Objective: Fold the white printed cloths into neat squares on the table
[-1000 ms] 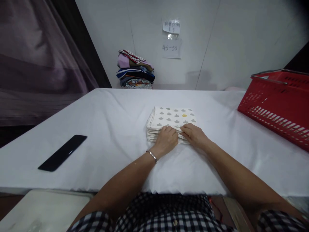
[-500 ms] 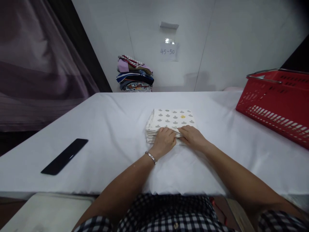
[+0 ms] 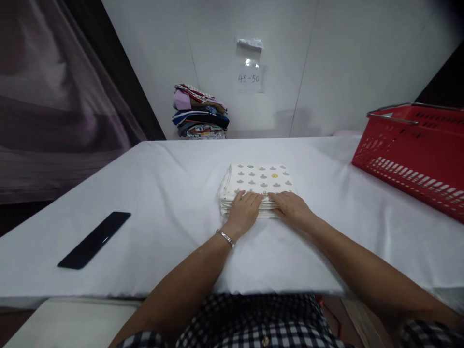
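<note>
A folded white cloth [image 3: 261, 179], printed with rows of small grey shapes and one yellow one, lies as a neat rectangle in the middle of the table. Its front edge shows several stacked layers. My left hand [image 3: 245, 211] rests over the left part of that edge, fingers stretched and fingertips on the top layer; its thumb is hard to make out. A silvery bracelet [image 3: 225, 238] circles the left wrist. At the right part of the edge, my right hand [image 3: 293, 209] has its fingers on top and its thumb lower against the layers, closed on the cloth.
A white sheet covers the table [image 3: 174, 193]. On the left lies a flat black object [image 3: 94, 240]. A red plastic basket [image 3: 413, 154] with metal handles stands at the right. Behind the far edge rises a pile of folded fabrics [image 3: 200, 112] against the wall, near a "45-50" paper [image 3: 250, 79].
My left fingers have straightened and flattened onto the cloth's front edge, and more of its layers show between my hands. The top front edge looks straighter. The view has shifted slightly.
</note>
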Tool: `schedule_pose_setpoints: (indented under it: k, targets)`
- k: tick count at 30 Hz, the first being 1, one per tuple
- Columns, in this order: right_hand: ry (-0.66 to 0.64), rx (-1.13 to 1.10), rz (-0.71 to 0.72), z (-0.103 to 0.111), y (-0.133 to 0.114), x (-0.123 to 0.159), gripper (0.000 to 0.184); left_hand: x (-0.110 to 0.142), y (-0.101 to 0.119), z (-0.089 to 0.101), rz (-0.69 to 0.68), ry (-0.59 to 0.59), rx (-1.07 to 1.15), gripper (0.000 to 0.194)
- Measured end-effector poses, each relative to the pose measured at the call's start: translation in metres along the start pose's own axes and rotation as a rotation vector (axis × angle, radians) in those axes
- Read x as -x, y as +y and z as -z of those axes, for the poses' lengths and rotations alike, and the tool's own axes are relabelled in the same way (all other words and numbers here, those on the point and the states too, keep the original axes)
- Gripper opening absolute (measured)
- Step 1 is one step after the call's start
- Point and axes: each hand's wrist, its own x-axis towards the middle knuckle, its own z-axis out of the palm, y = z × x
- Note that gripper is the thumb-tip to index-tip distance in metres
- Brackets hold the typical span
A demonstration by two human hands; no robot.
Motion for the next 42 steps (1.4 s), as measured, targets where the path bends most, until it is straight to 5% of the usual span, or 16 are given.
schedule_pose_setpoints:
  k: [6, 11, 16, 20, 31, 35, 42]
  targets:
    - [-0.041, -0.128, 0.034, 0.013, -0.005, 0.014, 0.028, 0.008, 0.001, -0.006, -0.107, 0.016, -0.037, 0.024]
    - [-0.033, -0.404, -0.134, 0.034, 0.015, -0.023, 0.042, 0.007, 0.002, -0.007, -0.085, 0.017, -0.073, 0.024]
    - [-0.288, -0.270, -0.196, 0.002, 0.049, -0.078, 0.056, 0.006, 0.003, -0.006, -0.053, -0.007, -0.072, 0.019]
    - [-0.426, -0.139, -0.248, -0.025, 0.066, -0.091, 0.060, 0.005, 0.002, -0.009, -0.004, -0.035, -0.074, 0.016]
    - [-0.376, -0.067, -0.305, -0.031, 0.081, -0.102, 0.062, -0.001, 0.001, -0.007, 0.017, -0.093, 0.023, 0.021]
    - [-0.355, -0.234, -0.330, -0.023, 0.088, -0.099, 0.064, -0.001, 0.000, -0.006, 0.012, -0.090, 0.040, 0.022]
    - [-0.300, -0.309, -0.150, -0.019, 0.055, -0.082, 0.063, 0.000, 0.003, -0.010, 0.001, -0.073, 0.002, 0.017]
